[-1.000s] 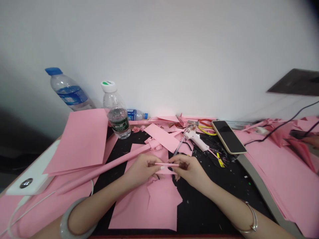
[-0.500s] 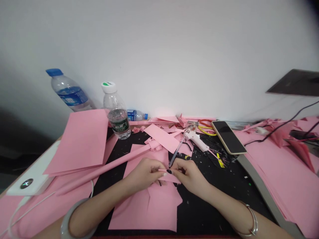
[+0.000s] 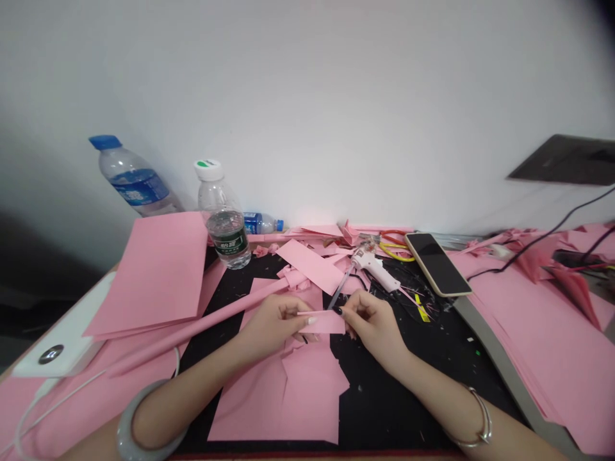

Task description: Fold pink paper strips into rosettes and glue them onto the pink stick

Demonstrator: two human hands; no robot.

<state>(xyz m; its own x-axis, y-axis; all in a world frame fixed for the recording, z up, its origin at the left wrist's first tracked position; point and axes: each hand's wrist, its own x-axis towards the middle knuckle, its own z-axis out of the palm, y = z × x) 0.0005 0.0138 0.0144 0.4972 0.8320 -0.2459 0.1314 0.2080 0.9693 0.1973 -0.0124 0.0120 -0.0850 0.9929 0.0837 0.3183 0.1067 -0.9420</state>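
Between my two hands a small strip of pink paper (image 3: 324,323) is held up, its long edge running left to right. My left hand (image 3: 278,323) pinches its left end, thumb in front. At the right end, the thumb and fingers of my right hand (image 3: 369,318) grip its upper corner. Just behind the strip, a grey blade-like tool (image 3: 340,291) lies slanted on the table. Beneath my hands are larger pink paper sheets (image 3: 278,410) and cut pieces. A long rolled pink paper tube (image 3: 216,320) with a folded end passes behind my left hand.
A pink glue gun (image 3: 377,269), scissors with yellow and red handles (image 3: 398,251) and a phone (image 3: 438,264) lie beyond my hands. Two bottles (image 3: 225,234) stand back left. Pink paper stacks (image 3: 533,339) fill the right side. A white power bank-like box (image 3: 67,339) is left.
The pink strip has tilted so that more of its face shows. Both hands have shifted slightly away from me, and my right hand has moved a little to the right.
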